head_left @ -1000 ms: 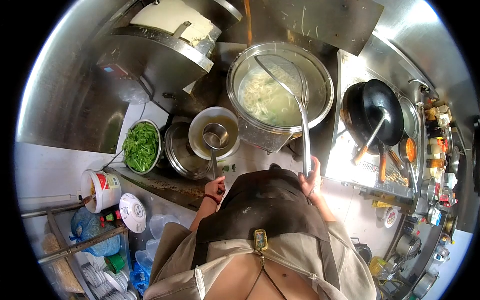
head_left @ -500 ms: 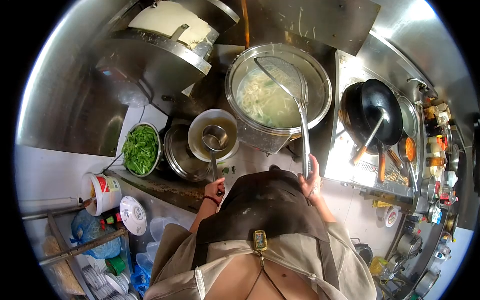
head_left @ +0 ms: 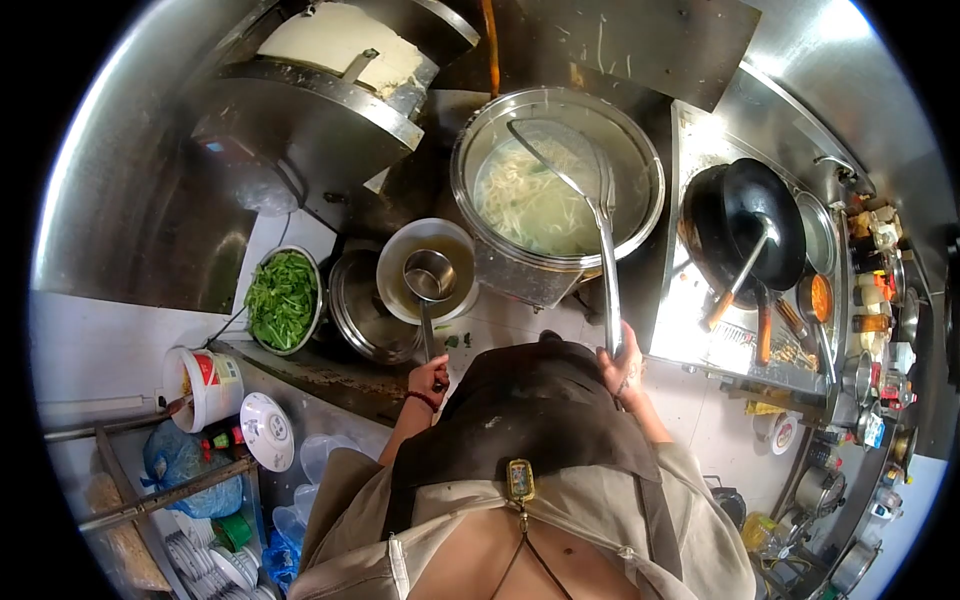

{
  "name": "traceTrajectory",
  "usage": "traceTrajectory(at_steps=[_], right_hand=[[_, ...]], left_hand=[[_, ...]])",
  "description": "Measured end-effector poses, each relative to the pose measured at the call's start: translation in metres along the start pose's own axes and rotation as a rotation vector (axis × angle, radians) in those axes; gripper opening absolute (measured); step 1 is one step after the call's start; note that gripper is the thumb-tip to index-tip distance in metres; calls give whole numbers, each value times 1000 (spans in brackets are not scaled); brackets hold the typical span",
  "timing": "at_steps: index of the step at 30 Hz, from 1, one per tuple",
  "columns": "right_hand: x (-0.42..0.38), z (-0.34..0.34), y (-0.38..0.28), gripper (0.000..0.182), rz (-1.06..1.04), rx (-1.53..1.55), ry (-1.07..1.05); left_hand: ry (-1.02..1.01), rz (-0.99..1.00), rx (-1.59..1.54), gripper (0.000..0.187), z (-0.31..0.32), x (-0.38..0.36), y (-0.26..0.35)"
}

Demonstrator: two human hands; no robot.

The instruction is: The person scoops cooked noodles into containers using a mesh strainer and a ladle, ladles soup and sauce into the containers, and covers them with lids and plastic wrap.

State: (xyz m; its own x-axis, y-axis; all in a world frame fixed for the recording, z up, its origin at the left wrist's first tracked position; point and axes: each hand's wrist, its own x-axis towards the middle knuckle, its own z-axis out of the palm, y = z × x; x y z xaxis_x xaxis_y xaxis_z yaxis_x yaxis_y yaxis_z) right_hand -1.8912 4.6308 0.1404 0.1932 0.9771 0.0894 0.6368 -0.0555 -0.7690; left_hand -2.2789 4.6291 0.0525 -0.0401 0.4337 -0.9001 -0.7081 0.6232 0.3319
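While gripping a shiny steel ladle in the left hand and a long-handled strainer in the right hand, holding both well apart. Reaching with the strainer's looped metal head inside a wide steel pot of pale noodles; showing the ladle's round cup within a white bowl's outline, near bright-green leaves.
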Motion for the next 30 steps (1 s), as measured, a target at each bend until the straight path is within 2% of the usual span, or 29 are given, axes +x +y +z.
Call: traceTrajectory(at_steps=[3, 14, 17, 20, 23, 24, 25, 27, 29, 30], right_hand=[[0, -2, -5, 56, 143, 101, -69], [5, -6, -9, 56, 203, 83, -159], [4, -3, -2, 54, 182, 87, -133], [4, -7, -6, 57, 258, 87, -184], [-5, 15, 29, 59, 193, 203, -113], [-5, 5, 12, 60, 161, 71, -92], [-8, 10, 18, 60, 148, 125, -64], [-10, 10, 21, 58, 148, 167, -43], [-8, 0, 10, 58, 207, 155, -86], [-9, 0, 12, 59, 215, 201, -77]], left_hand=[[-7, 5, -14, 17, -4, 5, 1], [-64, -9, -73, 22, -7, -2, -2], [-86, -41, -32, 22, -12, 7, -1], [-17, -48, -24, 23, 2, -7, 2], [6, 1, 132, 24, 4, -13, 4], [-67, -100, 22, 26, -3, -5, 6], [-135, -209, -81, 28, -13, 7, 10], [-197, -52, 204, 32, -26, 25, 10], [-179, -90, 245, 34, -10, 3, 13], [-233, -146, 261, 36, -19, 16, 14]])
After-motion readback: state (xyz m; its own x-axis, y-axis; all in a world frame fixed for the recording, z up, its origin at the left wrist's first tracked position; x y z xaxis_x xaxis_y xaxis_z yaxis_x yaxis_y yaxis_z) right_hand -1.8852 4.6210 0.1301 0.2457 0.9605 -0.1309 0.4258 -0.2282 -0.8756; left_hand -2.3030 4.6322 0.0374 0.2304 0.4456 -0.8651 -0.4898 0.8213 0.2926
